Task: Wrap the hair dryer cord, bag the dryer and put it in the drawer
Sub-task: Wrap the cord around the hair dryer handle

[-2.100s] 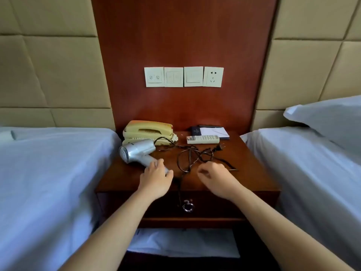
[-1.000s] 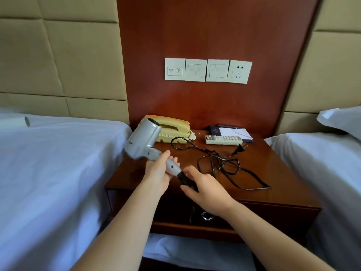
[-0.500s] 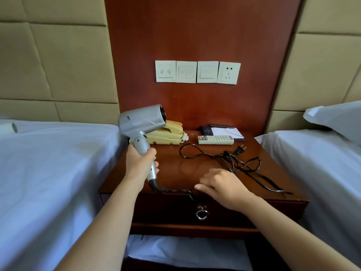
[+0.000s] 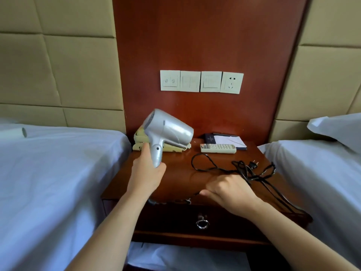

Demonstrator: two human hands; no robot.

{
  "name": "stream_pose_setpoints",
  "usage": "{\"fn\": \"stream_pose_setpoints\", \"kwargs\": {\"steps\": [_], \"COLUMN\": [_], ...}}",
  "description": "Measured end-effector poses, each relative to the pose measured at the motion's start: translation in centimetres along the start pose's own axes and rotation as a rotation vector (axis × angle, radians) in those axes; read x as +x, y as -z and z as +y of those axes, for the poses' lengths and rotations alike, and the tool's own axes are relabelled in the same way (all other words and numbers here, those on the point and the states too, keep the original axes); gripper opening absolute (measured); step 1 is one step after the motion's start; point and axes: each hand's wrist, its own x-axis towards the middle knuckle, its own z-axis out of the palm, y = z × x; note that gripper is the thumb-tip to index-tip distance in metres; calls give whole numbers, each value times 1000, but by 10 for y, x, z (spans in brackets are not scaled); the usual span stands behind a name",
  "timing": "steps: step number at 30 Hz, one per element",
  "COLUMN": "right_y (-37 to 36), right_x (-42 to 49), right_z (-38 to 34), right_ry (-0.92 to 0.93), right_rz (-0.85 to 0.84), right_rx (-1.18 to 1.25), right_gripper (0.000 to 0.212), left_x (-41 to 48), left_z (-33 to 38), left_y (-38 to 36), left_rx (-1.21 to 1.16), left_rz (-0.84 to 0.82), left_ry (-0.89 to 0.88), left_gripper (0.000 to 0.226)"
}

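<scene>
My left hand (image 4: 145, 176) grips the handle of a silver hair dryer (image 4: 168, 132), held upright above the left part of the wooden nightstand (image 4: 179, 180), nozzle pointing right. Its black cord (image 4: 252, 173) leaves the handle's base, runs along the nightstand's front edge and lies in a loose tangle on the right, with the plug (image 4: 254, 164) near the back. My right hand (image 4: 230, 190) pinches the cord close to the front edge. The drawer (image 4: 175, 220) with a metal ring pull (image 4: 202, 223) is shut below. No bag is in view.
A yellow telephone (image 4: 175, 148) sits behind the dryer. A white remote (image 4: 217, 148) and a notepad (image 4: 228, 140) lie at the back right. White beds flank the nightstand on both sides. Switches and a socket (image 4: 231, 83) are on the wall panel.
My left hand lifted the dryer off the nightstand and turned it upright with the nozzle to the right. My right hand took hold of the cord and slid along it to the right.
</scene>
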Motion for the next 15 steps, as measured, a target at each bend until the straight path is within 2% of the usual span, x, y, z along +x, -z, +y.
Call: {"fn": "stream_pose_setpoints", "kwargs": {"steps": [3,6,10,15], "right_y": [3,8,9,3], "right_x": [3,2,3,4], "right_z": [-14,-19,-12,-5], "right_ry": [15,55,39,-39], "right_rz": [-18,-65,-33,-140], "right_rx": [-36,35,111,157], "right_gripper": [27,18,26,32], "left_x": [-4,-3,-2,0], "left_z": [0,1,4,15], "left_y": [-3,-3,0,2], "left_rx": [175,208,139,180], "left_rz": [-18,-7,39,122], "left_ry": [-71,-62,-22,-144], "left_gripper": [40,41,30,42]}}
